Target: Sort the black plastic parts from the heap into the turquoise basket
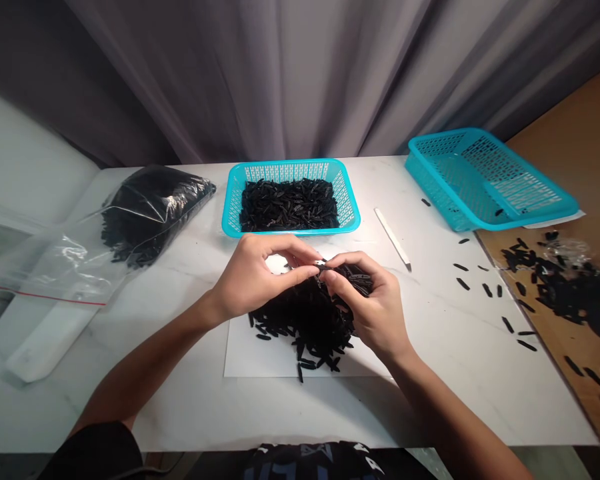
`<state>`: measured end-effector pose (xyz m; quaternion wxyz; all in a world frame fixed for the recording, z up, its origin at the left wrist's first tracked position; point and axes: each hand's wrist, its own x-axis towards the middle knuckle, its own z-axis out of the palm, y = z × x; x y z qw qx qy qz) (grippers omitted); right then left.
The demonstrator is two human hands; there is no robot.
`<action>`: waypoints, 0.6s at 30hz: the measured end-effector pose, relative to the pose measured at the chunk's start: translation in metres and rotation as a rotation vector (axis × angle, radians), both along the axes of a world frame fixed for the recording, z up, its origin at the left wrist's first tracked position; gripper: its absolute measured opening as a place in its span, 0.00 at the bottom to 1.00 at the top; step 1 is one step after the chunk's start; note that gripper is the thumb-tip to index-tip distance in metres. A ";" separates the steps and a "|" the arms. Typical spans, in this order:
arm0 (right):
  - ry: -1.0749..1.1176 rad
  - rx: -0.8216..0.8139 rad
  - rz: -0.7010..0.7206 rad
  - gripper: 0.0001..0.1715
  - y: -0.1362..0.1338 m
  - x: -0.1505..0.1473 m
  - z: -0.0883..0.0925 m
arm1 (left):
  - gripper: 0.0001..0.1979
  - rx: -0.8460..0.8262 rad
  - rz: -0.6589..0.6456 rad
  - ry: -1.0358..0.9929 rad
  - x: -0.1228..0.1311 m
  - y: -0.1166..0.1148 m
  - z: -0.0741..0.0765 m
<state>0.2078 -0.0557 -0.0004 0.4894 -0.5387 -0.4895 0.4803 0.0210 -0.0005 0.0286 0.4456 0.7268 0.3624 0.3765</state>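
Note:
My left hand (260,277) and my right hand (373,297) meet over the middle of the table. Both pinch one small black elongated piece (322,267) between thumb and fingertips; its exact kind cannot be made out. Below them lies a loose pile of similar black pieces (310,327) on a white sheet (240,360), partly hidden by my hands. Just behind stands a blue plastic basket (226,217) with many such pieces in it.
A clear zip bag (150,207) of black pieces lies at the left. To the right are a white pen-like tool (393,237) and a second blue basket (525,177). Scattered pieces lie near the brown board (555,360). A grey curtain (280,80) hangs behind.

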 end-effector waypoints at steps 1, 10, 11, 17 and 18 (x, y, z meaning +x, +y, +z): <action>0.004 0.005 -0.001 0.07 0.000 0.000 0.000 | 0.04 0.001 0.001 0.005 0.000 0.000 0.000; 0.030 0.043 0.013 0.04 0.000 0.000 -0.002 | 0.03 -0.004 0.000 -0.010 0.000 -0.001 0.003; 0.028 0.043 0.013 0.04 0.000 0.000 -0.001 | 0.03 0.000 -0.001 -0.017 0.000 -0.002 0.004; 0.031 0.023 0.012 0.06 0.001 -0.001 -0.002 | 0.02 0.130 0.038 0.005 0.001 0.002 0.000; 0.030 0.009 0.014 0.07 0.001 -0.001 -0.003 | 0.01 0.196 0.111 0.030 0.000 0.007 -0.005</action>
